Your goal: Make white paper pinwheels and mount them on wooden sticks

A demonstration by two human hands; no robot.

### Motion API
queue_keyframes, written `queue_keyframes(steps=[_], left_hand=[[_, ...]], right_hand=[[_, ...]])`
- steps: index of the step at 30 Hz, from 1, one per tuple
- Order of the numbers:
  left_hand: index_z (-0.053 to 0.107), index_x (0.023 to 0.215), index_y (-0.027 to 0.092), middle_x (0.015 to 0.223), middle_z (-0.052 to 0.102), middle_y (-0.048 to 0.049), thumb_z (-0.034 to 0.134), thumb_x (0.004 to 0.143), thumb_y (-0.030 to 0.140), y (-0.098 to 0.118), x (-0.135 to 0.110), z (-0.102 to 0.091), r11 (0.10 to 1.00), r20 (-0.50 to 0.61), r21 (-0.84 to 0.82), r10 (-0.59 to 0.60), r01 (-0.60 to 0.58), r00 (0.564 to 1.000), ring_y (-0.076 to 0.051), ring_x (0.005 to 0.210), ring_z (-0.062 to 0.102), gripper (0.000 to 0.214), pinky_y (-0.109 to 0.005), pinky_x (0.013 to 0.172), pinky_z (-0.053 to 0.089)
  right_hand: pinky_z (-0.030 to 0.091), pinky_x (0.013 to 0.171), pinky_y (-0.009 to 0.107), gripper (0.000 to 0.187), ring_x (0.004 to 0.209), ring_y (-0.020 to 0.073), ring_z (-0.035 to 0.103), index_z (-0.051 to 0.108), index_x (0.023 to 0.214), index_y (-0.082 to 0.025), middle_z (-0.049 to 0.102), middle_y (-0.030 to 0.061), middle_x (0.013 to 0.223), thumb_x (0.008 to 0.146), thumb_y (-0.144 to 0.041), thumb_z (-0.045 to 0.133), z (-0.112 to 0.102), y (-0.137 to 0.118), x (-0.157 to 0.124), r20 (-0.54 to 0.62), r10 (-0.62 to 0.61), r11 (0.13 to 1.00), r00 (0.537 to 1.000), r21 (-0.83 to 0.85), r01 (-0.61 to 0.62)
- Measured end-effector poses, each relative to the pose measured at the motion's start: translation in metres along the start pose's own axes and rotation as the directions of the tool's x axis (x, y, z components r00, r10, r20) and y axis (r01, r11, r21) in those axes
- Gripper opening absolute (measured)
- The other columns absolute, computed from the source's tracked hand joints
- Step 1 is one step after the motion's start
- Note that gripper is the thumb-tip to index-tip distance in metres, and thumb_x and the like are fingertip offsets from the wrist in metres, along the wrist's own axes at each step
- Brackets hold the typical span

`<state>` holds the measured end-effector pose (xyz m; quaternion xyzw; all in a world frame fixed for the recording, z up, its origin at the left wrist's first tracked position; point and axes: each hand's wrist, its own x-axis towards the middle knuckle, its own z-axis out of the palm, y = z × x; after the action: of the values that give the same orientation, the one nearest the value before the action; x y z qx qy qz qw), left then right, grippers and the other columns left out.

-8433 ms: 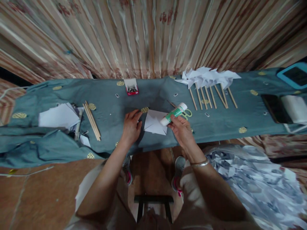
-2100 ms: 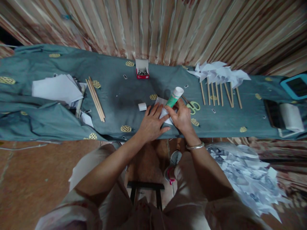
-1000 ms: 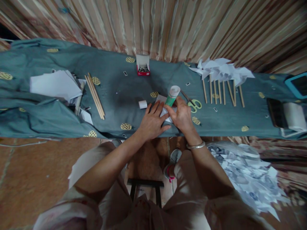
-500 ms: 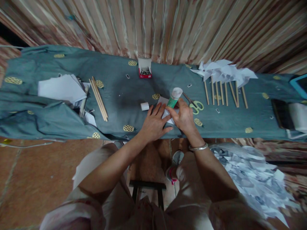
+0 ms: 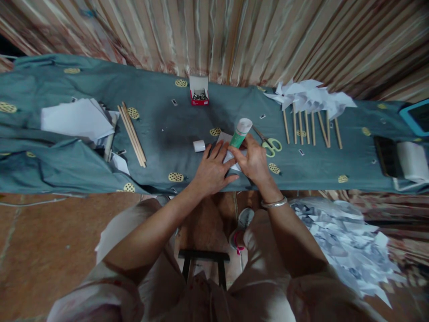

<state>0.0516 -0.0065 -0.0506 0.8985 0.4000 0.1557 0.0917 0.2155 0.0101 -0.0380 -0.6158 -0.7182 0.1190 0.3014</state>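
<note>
Compared with the earliest view, the small white cylindrical cap is off and lies on the cloth-covered table, just left of the folded white paper sheet. The green-and-white plastic tube now stands tilted over that sheet, so its uncapped end is probably working on it — the contact itself is hidden. Over the last second, little has shifted. The left hand lies flat on the paper, fingers slightly spread, thumb apart, gripping nothing. The right hand pinches the tube's lower part between thumb and curled fingers — closed firmly, it seems.
</note>
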Motion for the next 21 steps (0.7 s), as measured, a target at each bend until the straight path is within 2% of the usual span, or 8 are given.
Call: queue_keyframes(steps=[8,21], left_hand=[[0.059,0.130,0.021,0.150,0.045,-0.0182,0.058,0.087,0.058,-0.0004,-0.0006,-0.0004,1.000,-0.004,0.002,0.005,-0.005,1.000,-0.039,0.144,0.033,0.057,-0.061,0.114,0.027],[0.060,0.128,0.018,0.152,0.043,-0.0209,0.055,0.087,0.061,-0.0026,-0.0017,0.0041,1.000,-0.032,-0.011,0.021,-0.022,0.999,-0.040,0.144,0.033,0.059,-0.063,0.113,0.027]], right_hand=[[0.051,0.079,0.045,0.052,0.088,0.0309,0.064,0.056,0.104,-0.019,0.069,0.0122,0.090,0.090,-0.068,0.045,-0.0002,-0.0004,-0.0007,0.007,-0.022,1.000,1.000,-0.021,0.022],[0.051,0.075,0.045,0.050,0.083,0.0299,0.063,0.057,0.108,-0.019,0.067,0.0115,0.087,0.093,-0.063,0.043,0.0040,0.0057,-0.0056,-0.026,-0.076,0.996,0.997,-0.059,0.074]])
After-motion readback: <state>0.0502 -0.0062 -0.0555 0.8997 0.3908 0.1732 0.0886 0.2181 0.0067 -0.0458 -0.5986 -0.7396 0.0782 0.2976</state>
